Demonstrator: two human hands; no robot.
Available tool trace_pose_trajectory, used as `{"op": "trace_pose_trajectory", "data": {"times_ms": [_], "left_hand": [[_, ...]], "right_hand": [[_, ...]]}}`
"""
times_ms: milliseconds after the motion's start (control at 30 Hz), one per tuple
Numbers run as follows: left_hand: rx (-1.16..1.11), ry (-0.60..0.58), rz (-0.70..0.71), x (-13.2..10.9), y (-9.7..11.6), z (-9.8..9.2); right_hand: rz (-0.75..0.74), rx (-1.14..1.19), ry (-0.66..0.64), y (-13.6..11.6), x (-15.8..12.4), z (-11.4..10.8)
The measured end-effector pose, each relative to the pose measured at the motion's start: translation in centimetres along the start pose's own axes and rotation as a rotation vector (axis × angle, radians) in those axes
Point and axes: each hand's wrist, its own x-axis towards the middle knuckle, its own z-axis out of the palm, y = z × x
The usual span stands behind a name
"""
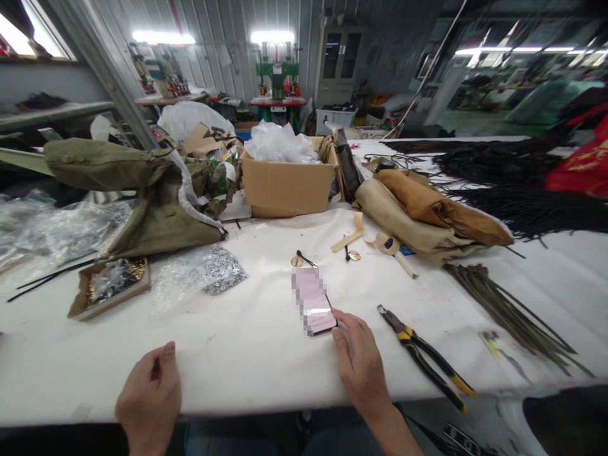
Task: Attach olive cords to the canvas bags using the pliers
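My right hand [360,358] lies on the white table [247,348] with its fingertips touching the near corner of a phone [312,301] that lies flat, its screen blurred out. The fingers are stretched out and hold nothing. My left hand [149,396] rests at the table's near edge, fingers curled loosely under with the thumb up; nothing shows in it. Black-and-yellow pliers [422,354] lie just right of my right hand. A small brass disc with a dark cord [299,259] lies beyond the phone.
An open cardboard box [285,180] with white plastic stands at the back centre. Olive canvas bags [156,202] lie left, tan bags [427,212] right. A tray of metal parts [111,285], a bag of washers [218,269], dark green cords [503,310] and black cords [513,183] lie around.
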Motion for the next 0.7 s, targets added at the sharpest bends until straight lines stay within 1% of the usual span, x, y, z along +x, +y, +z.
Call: {"op": "trace_pose_trajectory", "data": {"times_ms": [100,200,367,467,567,700], "left_hand": [[-0.011,-0.033,-0.065,0.07,0.03,-0.09],[-0.017,-0.039,-0.083,0.04,0.18,-0.3],[0.001,-0.022,-0.03,0.02,0.43,-0.3],[0.017,-0.002,0.002,0.03,0.51,-0.19],[0.011,-0.004,-0.004,0.03,0.51,-0.19],[-0.007,-0.018,-0.048,-0.04,0.31,-0.31]], "right_hand": [[0.036,0.023,0.007,0.06,0.02,-0.08],[0.061,0.046,0.019,-0.07,0.08,-0.27],[0.039,0.068,-0.016,-0.31,0.18,-0.45],[0.067,0.069,0.001,-0.3,0.18,-0.42],[0.072,0.058,0.004,-0.26,0.26,-0.36],[0.051,0.068,-0.021,-0.3,0.39,-0.29]]}}
